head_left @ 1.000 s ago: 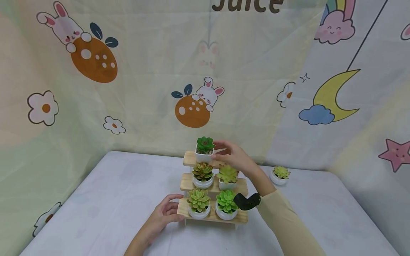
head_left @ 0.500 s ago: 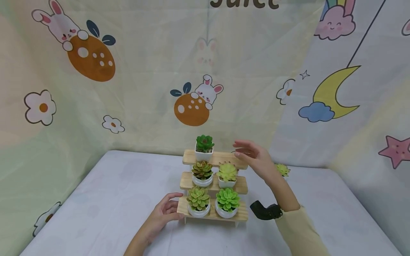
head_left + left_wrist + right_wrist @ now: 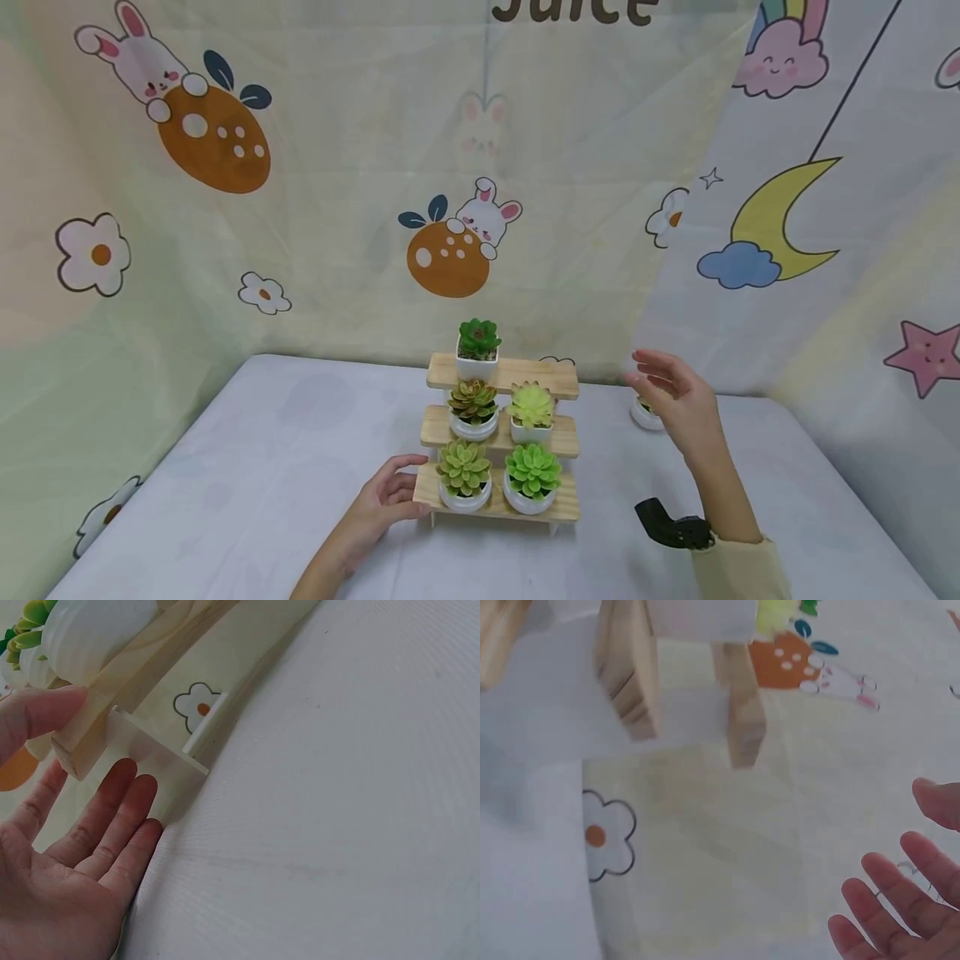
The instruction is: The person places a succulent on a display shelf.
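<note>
A three-tier wooden plant stand (image 3: 566,500) holds several potted succulents. At its bottom shelf's left end, my left hand (image 3: 382,500) grips the board, thumb at the front edge and index finger at the back; its other fingers extend below the board in the left wrist view. A dark green succulent (image 3: 477,337) in a square white pot sits on the top shelf's left side. My right hand (image 3: 678,404) is raised to the stand's right, fingers loosely bent, holding nothing. Behind it, a succulent in a round white pot (image 3: 647,417) stands on the table, partly hidden.
A brownish succulent (image 3: 473,402) and a yellow-green one (image 3: 532,407) share the middle shelf. Two more, a dull green (image 3: 463,468) and a bright green (image 3: 532,471), sit on the bottom shelf. A white cloth covers the table (image 3: 300,433); a printed curtain (image 3: 337,250) hangs behind.
My right hand has let go of the dark green succulent's pot on the top shelf and moved right, toward the lone pot. My left hand has stayed at the bottom shelf.
</note>
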A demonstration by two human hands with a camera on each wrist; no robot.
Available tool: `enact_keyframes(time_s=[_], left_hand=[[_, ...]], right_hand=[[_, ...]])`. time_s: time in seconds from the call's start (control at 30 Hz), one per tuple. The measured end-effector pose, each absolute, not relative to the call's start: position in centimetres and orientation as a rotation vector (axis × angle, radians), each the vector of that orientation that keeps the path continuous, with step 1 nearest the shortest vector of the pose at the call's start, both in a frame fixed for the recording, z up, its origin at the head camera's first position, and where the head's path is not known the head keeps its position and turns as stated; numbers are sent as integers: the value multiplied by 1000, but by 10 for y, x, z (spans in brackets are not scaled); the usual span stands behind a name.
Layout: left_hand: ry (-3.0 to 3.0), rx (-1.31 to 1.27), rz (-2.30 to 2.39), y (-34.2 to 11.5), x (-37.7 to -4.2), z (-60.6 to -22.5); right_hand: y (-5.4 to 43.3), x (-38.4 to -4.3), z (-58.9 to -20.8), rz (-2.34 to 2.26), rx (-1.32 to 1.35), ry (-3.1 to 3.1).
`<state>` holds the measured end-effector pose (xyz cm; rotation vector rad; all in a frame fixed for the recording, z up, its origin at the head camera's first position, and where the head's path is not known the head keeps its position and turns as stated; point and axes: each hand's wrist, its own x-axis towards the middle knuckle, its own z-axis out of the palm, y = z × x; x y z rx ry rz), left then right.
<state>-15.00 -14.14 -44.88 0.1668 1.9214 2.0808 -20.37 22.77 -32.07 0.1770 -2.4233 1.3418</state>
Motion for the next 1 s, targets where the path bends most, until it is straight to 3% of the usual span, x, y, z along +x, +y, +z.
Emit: enact_keyframes(time_s=[0.63, 1.0], left_hand=[[1921, 163, 2085, -143, -149, -450], [1939, 152, 2073, -142, -151, -450]], right_hand=[[272, -222, -368, 1524, -336, -2453], [333, -286, -469, 1631, -542, -2417]])
